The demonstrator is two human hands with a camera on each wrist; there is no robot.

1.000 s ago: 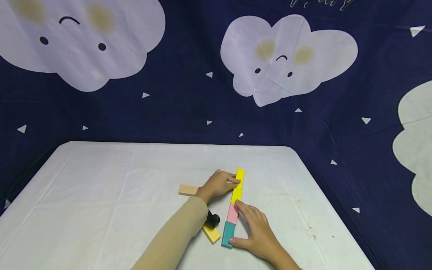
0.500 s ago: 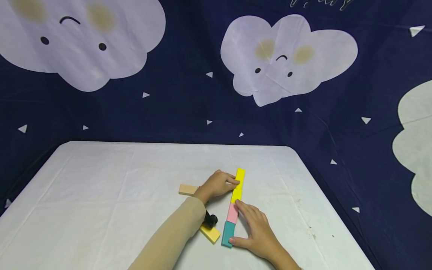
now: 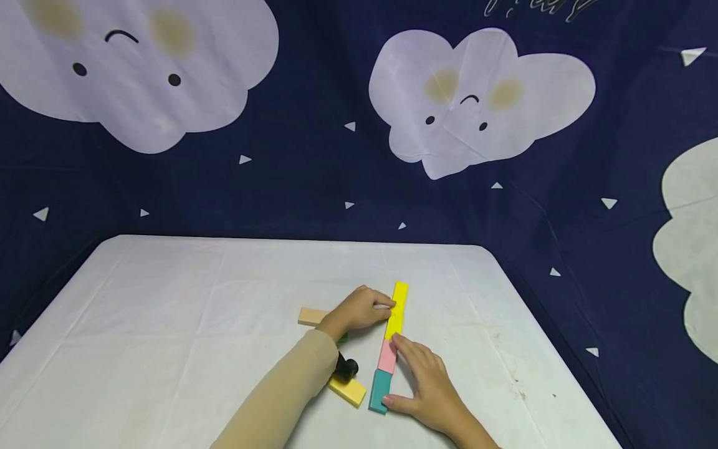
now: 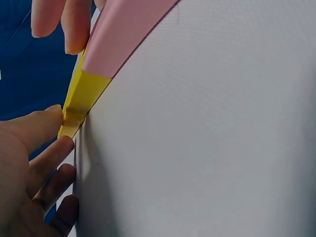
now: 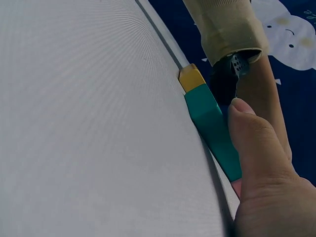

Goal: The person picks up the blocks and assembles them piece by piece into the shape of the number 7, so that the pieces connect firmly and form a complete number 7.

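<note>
A straight row of blocks runs away from me in the head view: a teal block nearest, then a pink block, then bright yellow blocks at the far end. From the left, my left hand touches the side of the yellow part with thumb and forefinger tips. In the left wrist view, its other fingers spread below the yellow end. Along the row's right side lies my right hand, thumb at the teal block and forefinger where pink meets yellow. Its thumb is large in the right wrist view.
Left of the row lie a tan block, a bit of a green piece and a pale yellow block, partly covered by the left sleeve and a black wrist camera. All rest on a white-covered table.
My left fingertips have slid slightly left, from over the yellow block to its side, and the forearm has shifted left. The yellow blocks' stepped joint looks more even. My right hand stays put.
</note>
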